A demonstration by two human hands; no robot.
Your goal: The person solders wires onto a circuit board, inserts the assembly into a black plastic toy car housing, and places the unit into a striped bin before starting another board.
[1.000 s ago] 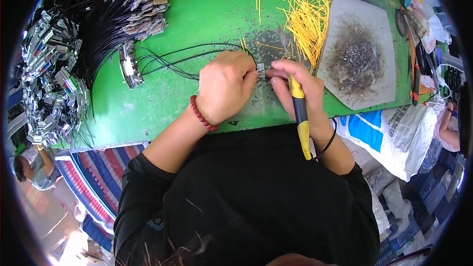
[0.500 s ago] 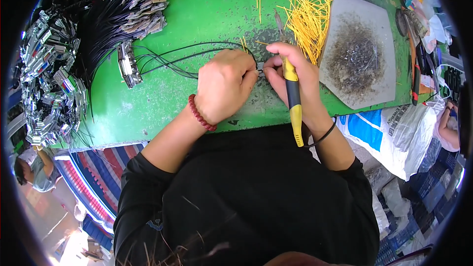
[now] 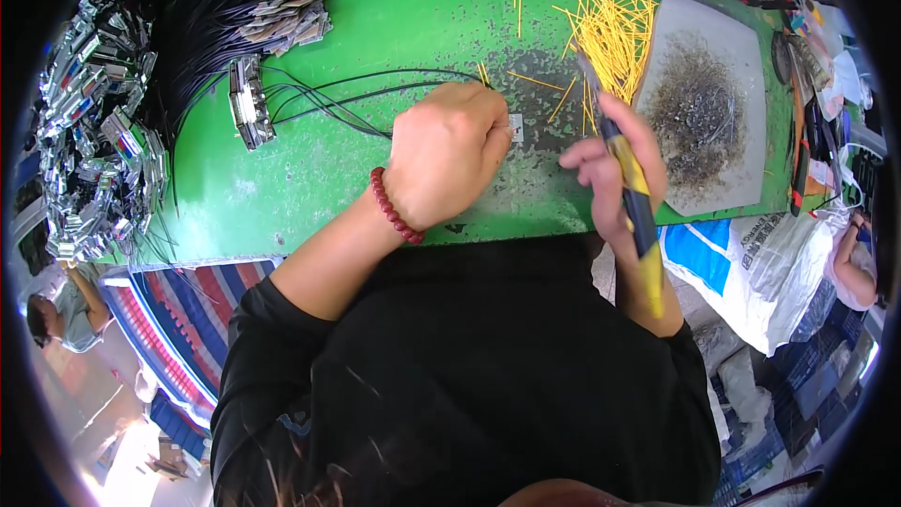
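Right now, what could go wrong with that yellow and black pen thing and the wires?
The yellow-and-black tool in the right grip points toward the loose yellow sticks, so it might scatter them, or mark them if its tip is hot; I can't tell whether it is. Black wires run from the silver part to the closed left grip, so a tug there could drag that part across the green table.

I see the stick pile (image 3: 615, 28) on the table (image 3: 404, 0), plate (image 3: 693, 14) just to the pile's right, hand tool (image 3: 634, 190) in the right hand (image 3: 624, 169) before the pile, left hand (image 3: 449, 155) before it and leftward, single part (image 3: 250, 103) farther left of it, parts heap (image 3: 103, 136) farthest left.
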